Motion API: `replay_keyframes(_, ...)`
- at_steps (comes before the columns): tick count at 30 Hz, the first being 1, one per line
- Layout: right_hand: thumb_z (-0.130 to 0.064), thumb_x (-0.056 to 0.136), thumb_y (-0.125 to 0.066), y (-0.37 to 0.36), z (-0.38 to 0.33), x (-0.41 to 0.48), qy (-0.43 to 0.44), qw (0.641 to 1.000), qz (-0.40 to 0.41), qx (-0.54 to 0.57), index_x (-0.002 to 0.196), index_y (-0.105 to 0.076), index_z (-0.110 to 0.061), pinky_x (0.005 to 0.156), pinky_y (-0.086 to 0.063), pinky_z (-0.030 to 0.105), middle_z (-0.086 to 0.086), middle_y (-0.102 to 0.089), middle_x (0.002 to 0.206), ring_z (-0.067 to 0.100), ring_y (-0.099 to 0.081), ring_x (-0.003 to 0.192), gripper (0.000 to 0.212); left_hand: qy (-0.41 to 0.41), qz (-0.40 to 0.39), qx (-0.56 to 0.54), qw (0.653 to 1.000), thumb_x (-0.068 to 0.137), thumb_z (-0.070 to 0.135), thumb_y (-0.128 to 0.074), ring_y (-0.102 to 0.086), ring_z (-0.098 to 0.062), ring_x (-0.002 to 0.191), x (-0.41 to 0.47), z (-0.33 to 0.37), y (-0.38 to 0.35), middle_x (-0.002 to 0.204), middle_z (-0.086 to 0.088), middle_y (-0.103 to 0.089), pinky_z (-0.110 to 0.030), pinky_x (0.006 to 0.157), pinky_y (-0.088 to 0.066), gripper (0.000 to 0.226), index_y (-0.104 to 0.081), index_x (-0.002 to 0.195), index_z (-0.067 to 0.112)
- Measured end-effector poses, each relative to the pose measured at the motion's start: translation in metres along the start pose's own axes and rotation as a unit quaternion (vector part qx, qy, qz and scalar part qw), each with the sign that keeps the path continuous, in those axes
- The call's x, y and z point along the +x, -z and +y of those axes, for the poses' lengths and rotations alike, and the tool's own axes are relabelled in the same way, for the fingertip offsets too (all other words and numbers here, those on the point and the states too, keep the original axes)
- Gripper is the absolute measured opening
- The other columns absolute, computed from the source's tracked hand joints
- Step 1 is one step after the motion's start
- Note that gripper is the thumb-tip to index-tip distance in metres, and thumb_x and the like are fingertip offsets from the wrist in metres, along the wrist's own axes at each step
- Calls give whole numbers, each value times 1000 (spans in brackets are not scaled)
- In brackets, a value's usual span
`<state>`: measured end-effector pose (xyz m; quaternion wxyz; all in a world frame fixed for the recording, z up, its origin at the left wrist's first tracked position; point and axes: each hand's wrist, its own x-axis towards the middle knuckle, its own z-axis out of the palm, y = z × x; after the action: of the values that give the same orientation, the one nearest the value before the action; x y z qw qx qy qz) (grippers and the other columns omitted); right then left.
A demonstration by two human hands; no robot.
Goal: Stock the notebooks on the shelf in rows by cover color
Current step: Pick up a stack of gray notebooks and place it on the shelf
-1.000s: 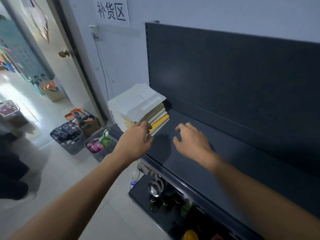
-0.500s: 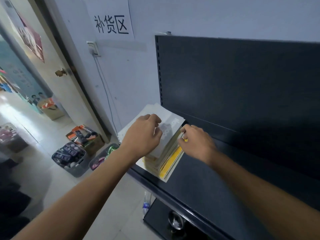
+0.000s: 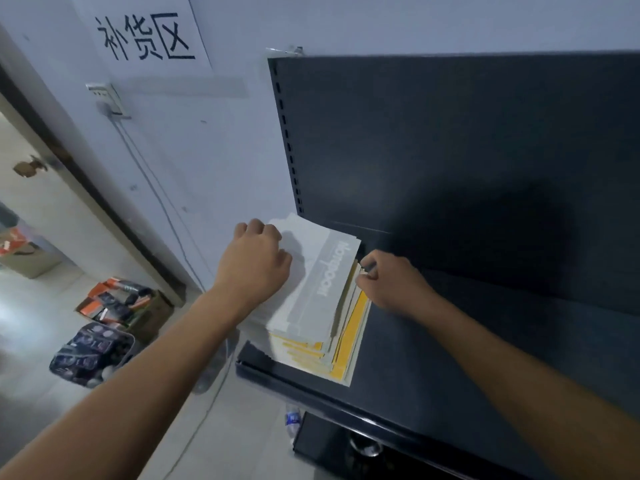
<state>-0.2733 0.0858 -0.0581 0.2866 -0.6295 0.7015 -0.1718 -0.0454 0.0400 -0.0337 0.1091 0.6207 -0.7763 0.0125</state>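
A stack of notebooks (image 3: 322, 299) lies at the left end of the dark shelf (image 3: 433, 358). The top covers are grey-white and the lower ones yellow (image 3: 349, 341). My left hand (image 3: 254, 268) rests on top of the stack near its far left corner, fingers curled down over the top cover. My right hand (image 3: 389, 282) is at the stack's right edge, thumb and fingers pinching the edges of the upper notebooks.
The shelf's dark back panel (image 3: 450, 150) rises behind. To the left is a wall with a paper sign (image 3: 145, 32) and a cable. On the floor stand a bin and a box of goods (image 3: 104, 334). A lower shelf (image 3: 346, 445) holds small items.
Both hands went from hovering in front of the stack to being on it. The left moved onto the top cover and the right closed on the right-hand edges. My view moved closer.
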Motion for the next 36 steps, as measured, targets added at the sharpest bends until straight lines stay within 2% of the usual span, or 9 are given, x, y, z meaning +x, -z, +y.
replay_keyframes(6, -33, 93, -59, -13, -19, -3, -67, 994, 33, 78, 116, -60, -22, 85, -59, 42, -3, -66, 108, 15, -67, 91, 25, -10, -60, -15, 998, 95, 37, -54, -43, -39, 122, 19, -25, -5, 130, -19, -46, -45, 100, -41, 54, -46, 136, 4)
replay_keyframes(12, -36, 95, -57, -33, -41, -8, -128, 983, 88, 94, 117, -61, -15, 84, -59, 45, 2, -68, 106, 20, -69, 90, 31, -51, -71, -53, 995, 97, 44, -50, -57, -37, 104, 27, -43, -9, 125, -13, -46, -44, 82, -49, 51, -50, 128, 4)
replay_keyframes(16, -37, 98, -54, -48, -57, -15, -173, 971, 113, 123, 114, -65, 1, 80, -60, 52, 15, -72, 102, 29, -72, 86, 42, -89, -68, -82, 990, 98, 40, -51, -58, -36, 97, 20, -50, -9, 120, -15, -46, -42, 78, -49, 47, -52, 123, 0)
replay_keyframes(19, -42, 98, -56, -51, -65, -16, -186, 971, 107, 105, 109, -67, -1, 80, -61, 46, 14, -73, 99, 28, -72, 85, 44, -90, -92, -98, 987, 96, 41, -53, -58, -33, 92, 21, -54, -5, 116, -13, -47, -37, 74, -47, 43, -54, 116, 2)
replay_keyframes(24, -38, 95, -65, -52, -79, -13, -167, 981, 99, 26, 103, -71, -6, 74, -56, 38, 9, -72, 93, 24, -69, 85, 34, -84, -77, -114, 987, 93, 36, -55, -52, -21, 71, 20, -60, 1, 95, -8, -49, -27, 57, -36, 28, -53, 85, 9)
replay_keyframes(27, -36, 96, -64, -60, -83, -15, -155, 982, 110, -9, 97, -65, -13, 70, -52, 32, -2, -66, 91, 18, -65, 84, 23, -85, -63, -94, 990, 94, 32, -53, -44, -13, 64, 17, -60, 2, 89, -5, -48, -21, 50, -26, 26, -52, 80, 10)
replay_keyframes(29, -35, 96, -64, -65, -85, -18, -148, 982, 118, -9, 91, -54, -20, 60, -42, 27, -8, -55, 81, 15, -58, 80, 19, -80, -57, -82, 992, 95, 31, -51, -46, -15, 66, 14, -58, 2, 90, -5, -47, -22, 52, -30, 25, -51, 80, 10)
replay_keyframes(31, -36, 94, -66, -67, -85, -19, -149, 981, 122, -8, 87, -49, -22, 51, -33, 23, -11, -47, 71, 16, -55, 75, 23, -75, -60, -70, 993, 95, 32, -51, -49, -20, 73, 9, -55, 2, 90, -5, -45, -26, 59, -36, 26, -50, 80, 11)
replay_keyframes(36, -37, 90, -67, -72, -91, -18, -175, 979, 105, -15, 71, -50, -16, 51, -36, 26, -1, -54, 75, 19, -58, 71, 33, -64, -78, -62, 993, 94, 34, -56, -44, -15, 62, 14, -57, 6, 77, -2, -47, -24, 48, -28, 35, -42, 69, 13)
